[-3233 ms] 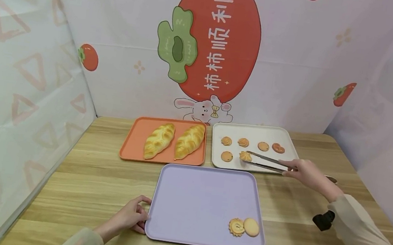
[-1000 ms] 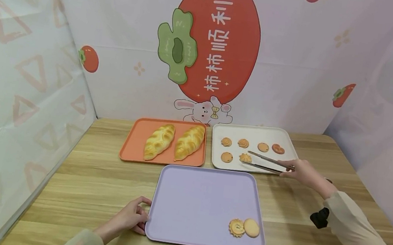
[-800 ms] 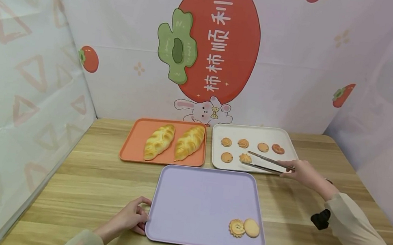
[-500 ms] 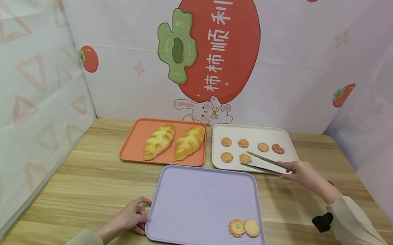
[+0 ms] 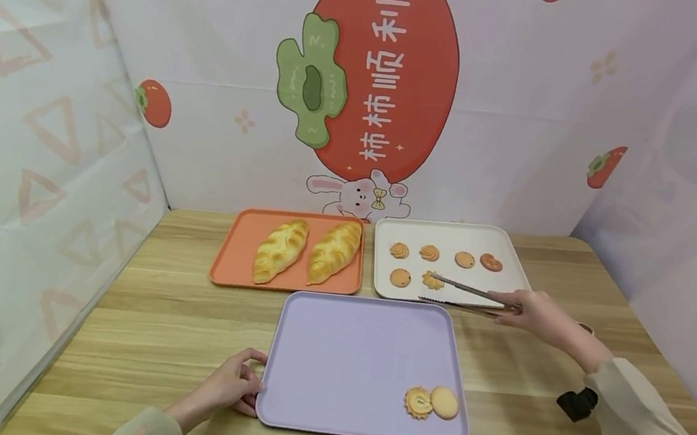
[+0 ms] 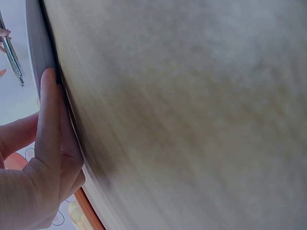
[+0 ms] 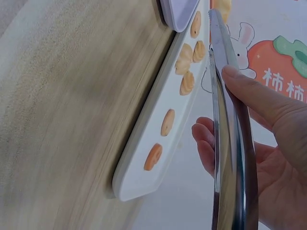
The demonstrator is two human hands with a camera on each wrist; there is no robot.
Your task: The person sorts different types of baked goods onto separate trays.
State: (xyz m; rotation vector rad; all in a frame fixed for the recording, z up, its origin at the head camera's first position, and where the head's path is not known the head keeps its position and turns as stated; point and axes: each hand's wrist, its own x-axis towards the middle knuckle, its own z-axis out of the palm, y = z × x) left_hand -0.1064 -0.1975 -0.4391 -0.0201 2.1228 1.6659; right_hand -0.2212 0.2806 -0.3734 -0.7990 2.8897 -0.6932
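My right hand holds metal tongs over the front of the white tray. The tongs' arms stand apart with nothing between them. One tip overlaps a flower-shaped cookie; the other lies over the tray's front rim. In the right wrist view, the thumb presses one side of the tongs, fingers on the other. At the left edge of the purple tray, my left hand touches the rim with relaxed fingers. The left wrist view shows a straight finger along its outer wall.
Several other cookies, including two swirled ones and a pretzel-shaped one, lie on the white tray. An orange tray with two breads stands left of it. A scalloped cookie and round cookie lie on the purple tray.
From around the flower-shaped cookie, the tongs have shifted towards me, one tip now over the white tray's front rim. The right hand moved slightly with them. My left hand has stayed put.
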